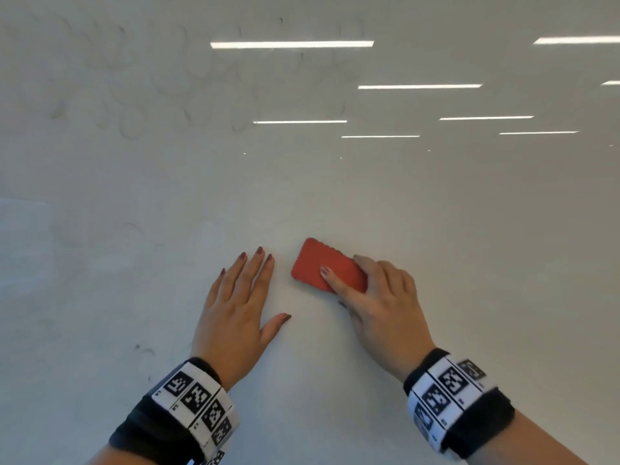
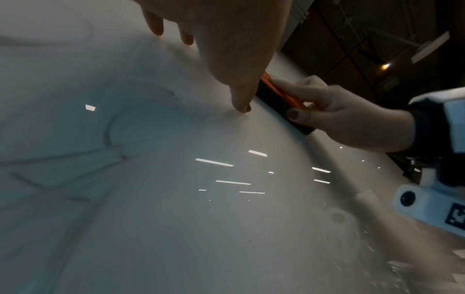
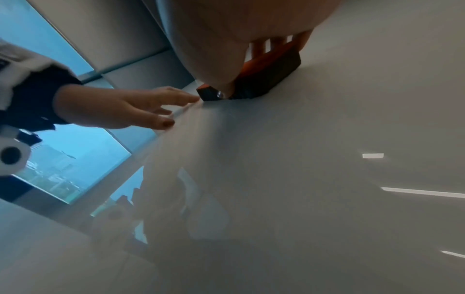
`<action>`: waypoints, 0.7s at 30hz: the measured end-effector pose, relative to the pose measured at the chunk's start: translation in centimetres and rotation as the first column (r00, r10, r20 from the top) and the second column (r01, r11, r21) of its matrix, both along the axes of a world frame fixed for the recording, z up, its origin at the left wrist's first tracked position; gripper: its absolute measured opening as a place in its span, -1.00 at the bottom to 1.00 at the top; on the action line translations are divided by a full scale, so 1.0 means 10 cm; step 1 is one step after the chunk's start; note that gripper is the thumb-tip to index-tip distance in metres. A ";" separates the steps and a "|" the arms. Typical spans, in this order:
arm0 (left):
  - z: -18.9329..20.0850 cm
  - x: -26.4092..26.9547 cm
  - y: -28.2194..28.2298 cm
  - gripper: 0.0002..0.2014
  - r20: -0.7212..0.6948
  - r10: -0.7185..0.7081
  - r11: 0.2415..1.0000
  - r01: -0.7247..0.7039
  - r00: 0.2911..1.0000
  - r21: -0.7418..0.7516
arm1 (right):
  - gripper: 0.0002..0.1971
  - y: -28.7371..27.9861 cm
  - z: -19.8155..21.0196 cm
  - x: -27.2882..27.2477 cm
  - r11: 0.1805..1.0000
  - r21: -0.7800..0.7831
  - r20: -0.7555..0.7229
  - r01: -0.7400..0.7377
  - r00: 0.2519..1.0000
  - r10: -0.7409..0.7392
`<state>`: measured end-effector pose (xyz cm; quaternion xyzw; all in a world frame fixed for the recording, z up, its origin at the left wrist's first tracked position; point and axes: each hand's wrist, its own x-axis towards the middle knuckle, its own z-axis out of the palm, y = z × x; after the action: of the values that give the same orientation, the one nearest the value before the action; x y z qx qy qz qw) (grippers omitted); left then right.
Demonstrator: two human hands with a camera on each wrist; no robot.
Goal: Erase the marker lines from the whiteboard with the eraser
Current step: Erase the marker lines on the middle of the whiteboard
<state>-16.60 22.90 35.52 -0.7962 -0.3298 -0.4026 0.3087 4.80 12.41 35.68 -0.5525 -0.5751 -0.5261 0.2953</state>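
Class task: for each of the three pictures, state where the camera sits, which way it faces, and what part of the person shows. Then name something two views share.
Head: worn on the head, facing down at the whiteboard; shows left hand flat, right hand gripping the red eraser.
Left wrist: low over the board, facing along the left fingers towards the right hand.
Right wrist: faces along the right hand towards the eraser, left hand beyond.
Shared: all show the eraser.

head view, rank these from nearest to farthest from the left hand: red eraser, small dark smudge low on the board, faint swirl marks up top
1. red eraser, just right of the left hand
2. small dark smudge, lower left of it
3. faint swirl marks, far up the whiteboard, upper left
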 end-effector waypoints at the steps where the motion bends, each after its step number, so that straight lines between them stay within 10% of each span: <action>1: 0.00 0.00 0.00 -0.22 -0.003 0.002 1.000 -0.002 1.000 -0.005 | -0.41 -0.04 0.00 0.08 1.000 0.011 -0.007 0.010 1.000 -0.010; 11: -0.02 0.00 0.02 -0.24 -0.003 -0.010 0.999 0.010 1.000 -0.033 | -0.43 -0.05 0.97 0.15 0.970 0.231 -0.353 0.081 0.936 0.006; 21: -0.05 0.01 0.04 -0.26 0.016 -0.069 0.997 0.070 0.997 -0.027 | -0.41 0.15 0.41 -0.23 1.000 0.021 0.073 -0.002 0.997 0.000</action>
<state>-16.53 23.26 35.02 -0.8083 -0.3098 -0.4146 0.2809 2.55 13.89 39.79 -0.5295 -0.5801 -0.5520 0.2801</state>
